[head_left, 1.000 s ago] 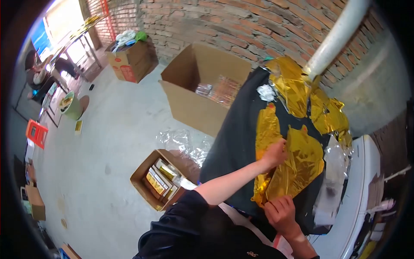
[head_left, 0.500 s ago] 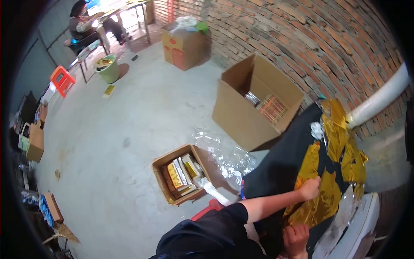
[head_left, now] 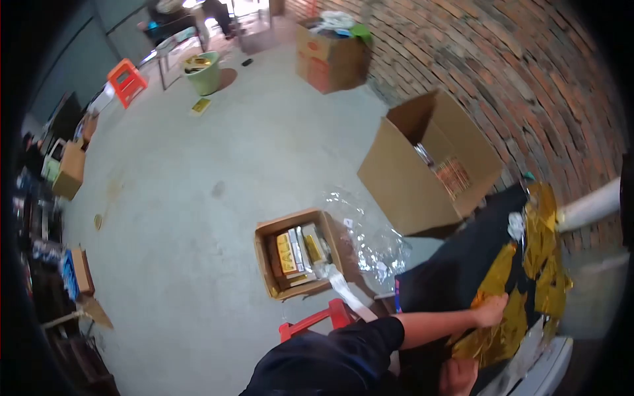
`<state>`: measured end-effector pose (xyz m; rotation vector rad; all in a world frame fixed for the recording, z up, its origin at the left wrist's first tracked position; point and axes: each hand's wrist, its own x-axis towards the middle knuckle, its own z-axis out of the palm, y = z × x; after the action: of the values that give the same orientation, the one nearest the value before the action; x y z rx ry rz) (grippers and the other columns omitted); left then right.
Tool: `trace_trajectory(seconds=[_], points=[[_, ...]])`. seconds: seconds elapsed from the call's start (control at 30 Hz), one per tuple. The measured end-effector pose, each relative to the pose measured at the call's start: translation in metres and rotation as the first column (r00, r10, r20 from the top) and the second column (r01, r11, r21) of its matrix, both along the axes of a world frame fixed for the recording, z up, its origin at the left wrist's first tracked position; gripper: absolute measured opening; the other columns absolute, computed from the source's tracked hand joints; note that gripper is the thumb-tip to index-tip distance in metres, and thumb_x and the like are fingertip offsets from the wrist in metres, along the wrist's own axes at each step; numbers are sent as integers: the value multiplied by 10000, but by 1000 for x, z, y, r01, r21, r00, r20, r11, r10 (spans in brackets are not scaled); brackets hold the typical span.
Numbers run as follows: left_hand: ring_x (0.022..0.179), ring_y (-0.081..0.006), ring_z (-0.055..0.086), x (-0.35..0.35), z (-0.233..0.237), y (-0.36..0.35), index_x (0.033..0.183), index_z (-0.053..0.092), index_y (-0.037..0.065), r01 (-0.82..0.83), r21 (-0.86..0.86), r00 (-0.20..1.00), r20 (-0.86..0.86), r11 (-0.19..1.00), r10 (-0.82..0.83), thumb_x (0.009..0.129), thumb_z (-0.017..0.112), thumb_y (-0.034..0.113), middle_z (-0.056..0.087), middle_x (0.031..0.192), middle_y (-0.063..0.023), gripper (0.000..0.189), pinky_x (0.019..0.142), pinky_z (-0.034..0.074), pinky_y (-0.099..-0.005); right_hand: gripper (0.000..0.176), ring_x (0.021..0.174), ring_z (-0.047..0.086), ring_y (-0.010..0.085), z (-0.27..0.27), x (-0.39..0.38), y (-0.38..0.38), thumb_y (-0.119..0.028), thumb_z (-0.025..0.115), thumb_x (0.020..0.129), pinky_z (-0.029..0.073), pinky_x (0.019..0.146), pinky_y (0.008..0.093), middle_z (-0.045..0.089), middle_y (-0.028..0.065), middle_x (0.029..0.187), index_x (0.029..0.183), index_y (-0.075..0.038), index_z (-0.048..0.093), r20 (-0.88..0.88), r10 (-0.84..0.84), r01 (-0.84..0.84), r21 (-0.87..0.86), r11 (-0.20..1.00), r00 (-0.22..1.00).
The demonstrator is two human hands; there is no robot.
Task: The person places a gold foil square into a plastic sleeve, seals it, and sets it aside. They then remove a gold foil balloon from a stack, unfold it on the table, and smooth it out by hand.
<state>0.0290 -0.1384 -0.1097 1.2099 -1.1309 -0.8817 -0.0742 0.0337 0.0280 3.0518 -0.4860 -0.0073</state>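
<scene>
Crinkled gold foil (head_left: 508, 336) lies in pieces over a black-covered surface at the right. My left hand (head_left: 490, 310), reaching across from the dark sleeve, is closed on the foil with its fingers curled. Below it, at the foil's near edge, my right hand (head_left: 459, 375) is closed too; what its fingers hold is hidden. More gold foil (head_left: 543, 244) hangs along the far side, beside a crumpled whitish scrap (head_left: 516, 226). Clear plastic (head_left: 525, 356) lies by the foil's right edge.
A small carton (head_left: 265, 231) of packets stands on the floor beside clear plastic film (head_left: 370, 241). Behind is a large open carton (head_left: 409, 188). A red stool (head_left: 310, 323) is close to my body. A white pipe (head_left: 591, 206) slants at right, near the brick wall (head_left: 528, 86).
The view has turned, so the room sits lower and further right. Both hands stay at the foil; my right hand now looks more tightly curled. The seated person is mostly out of view.
</scene>
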Motion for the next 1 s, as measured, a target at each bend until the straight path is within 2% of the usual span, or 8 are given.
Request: trace_trajectory(seconds=[0.1, 0.27, 0.3, 0.4, 0.47, 0.57, 0.67, 1.0], points=[[958, -446, 647, 12, -4, -6, 1165, 582, -33, 66, 19, 951, 301, 998, -69, 834, 622, 53, 654, 1020, -278, 344, 860, 519, -524, 125, 774, 598, 342, -24, -14, -8, -107, 753, 802, 465, 754, 475, 614, 122, 842, 872, -73, 655, 103, 58, -53, -53, 997, 993], [707, -266, 644, 29, -4, 18, 1331, 574, 111, -4, -39, 974, 225, 999, 13, 946, 617, 51, 678, 819, -128, 392, 653, 519, -426, 116, 839, 631, 235, -14, -23, 6, -153, 729, 823, 515, 840, 409, 621, 53, 862, 904, -98, 668, 177, -29, 41, -63, 997, 984], [700, -218, 636, 46, 46, 45, 1303, 588, 84, 156, 208, 988, -14, 966, -156, 950, 643, 89, 678, 817, -130, 358, 647, 513, -393, 116, 855, 632, 225, -13, -30, 9, -156, 714, 812, 515, 848, 407, 619, 45, 869, 900, -100, 663, 201, -40, 57, -79, 995, 979], [609, -129, 575, 42, 23, 36, 1317, 602, 38, 91, 64, 984, 150, 994, -100, 970, 628, 90, 656, 774, -21, 352, 559, 468, -314, 128, 884, 628, 194, -23, -42, 18, -163, 682, 789, 512, 870, 389, 611, 24, 887, 899, -109, 645, 305, -40, 78, -115, 990, 951], [728, -237, 704, 55, 10, 25, 1357, 566, 16, 164, 135, 970, 160, 977, -185, 940, 672, 133, 710, 793, -110, 446, 687, 571, -379, 122, 889, 627, 189, -32, -47, 14, -159, 683, 799, 508, 876, 385, 608, 22, 886, 905, -113, 641, 336, -43, 91, -127, 988, 941], [667, -148, 657, 60, 35, 35, 1362, 537, -27, 265, 285, 958, -189, 921, -217, 970, 662, 133, 693, 916, -88, 441, 538, 560, -287, 104, 900, 616, 172, -41, -54, 17, -153, 677, 820, 493, 880, 383, 601, 19, 885, 908, -109, 643, 378, -41, 105, -150, 983, 925], [601, -94, 564, 59, 55, 36, 1299, 558, 2, 189, 379, 981, -122, 906, -153, 983, 654, 115, 637, 764, -13, 350, 512, 460, -272, 123, 915, 626, 194, -41, -61, 14, -142, 677, 821, 507, 890, 388, 637, 34, 942, 934, -96, 671, 356, -62, 114, -128, 985, 932], [628, -123, 620, 70, 53, 12, 1236, 582, -19, 106, 379, 960, 200, 919, -194, 996, 654, 121, 670, 791, -51, 288, 510, 491, -286, 160, 900, 606, 187, -42, -54, 6, -184, 670, 868, 487, 935, 393, 618, 27, 992, 1007, -106, 679, 496, -69, 163, -149, 975, 865]])
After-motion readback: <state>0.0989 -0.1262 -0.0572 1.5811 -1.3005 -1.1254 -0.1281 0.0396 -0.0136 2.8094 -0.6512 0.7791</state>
